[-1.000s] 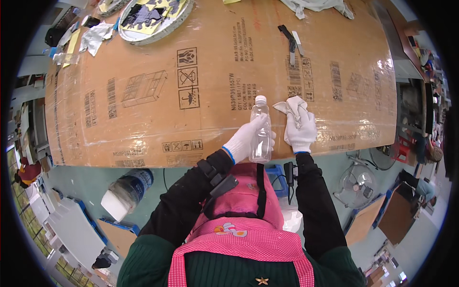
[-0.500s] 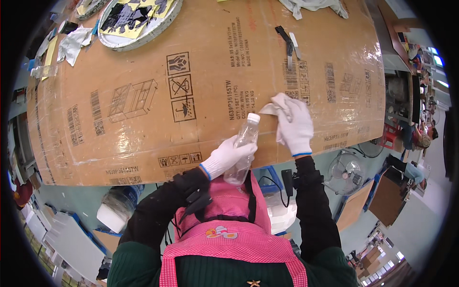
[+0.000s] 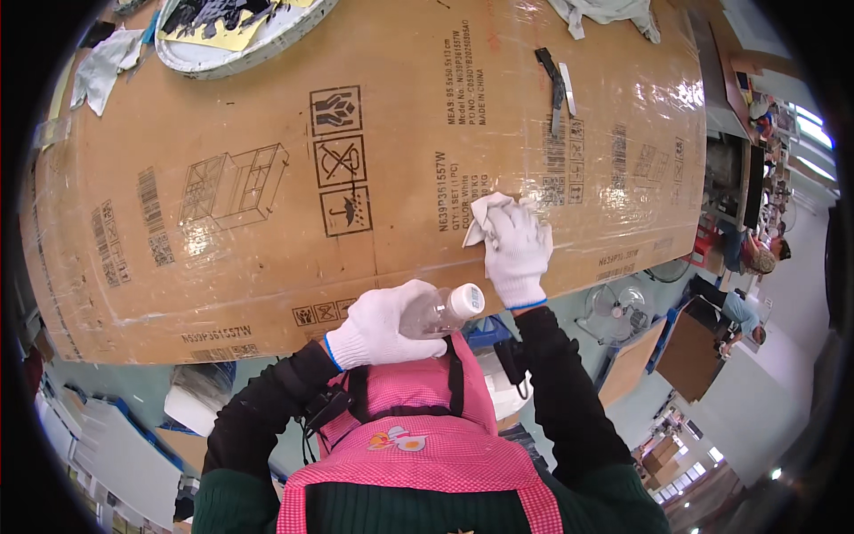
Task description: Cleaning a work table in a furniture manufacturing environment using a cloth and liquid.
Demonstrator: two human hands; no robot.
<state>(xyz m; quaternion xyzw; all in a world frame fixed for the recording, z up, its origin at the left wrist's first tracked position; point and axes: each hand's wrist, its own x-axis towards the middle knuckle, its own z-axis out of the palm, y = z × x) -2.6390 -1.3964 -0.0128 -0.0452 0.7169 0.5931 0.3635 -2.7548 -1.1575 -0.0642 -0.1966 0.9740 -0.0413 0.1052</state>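
A clear plastic bottle with a white cap (image 3: 466, 301) is wrapped by the fingers of my left hand (image 3: 382, 326), in a white knit glove. The bottle is tilted, its cap pointing right and up, just off the near edge of a big brown cardboard sheet (image 3: 400, 240). My right hand (image 3: 519, 249), gloved the same way, is closed on a whitish cloth (image 3: 487, 216) over the cardboard. Much of the cloth is hidden under its fingers. The cap stands a short way below and left of my right hand.
Farther off on the cardboard lie a dark-bladed scraper (image 3: 551, 84), a thin white strip (image 3: 567, 88) and a crumpled cloth (image 3: 614, 11). A round tray (image 3: 213, 64) with black-smeared yellow paper sits at the far left, near another rag (image 3: 105, 71). A floor fan (image 3: 614, 311) stands beyond the right edge.
The bottle has tipped from nearly upright, its cap now lower and turned toward my right hand. My right hand has come left and down with the cloth. My view has shifted slightly.
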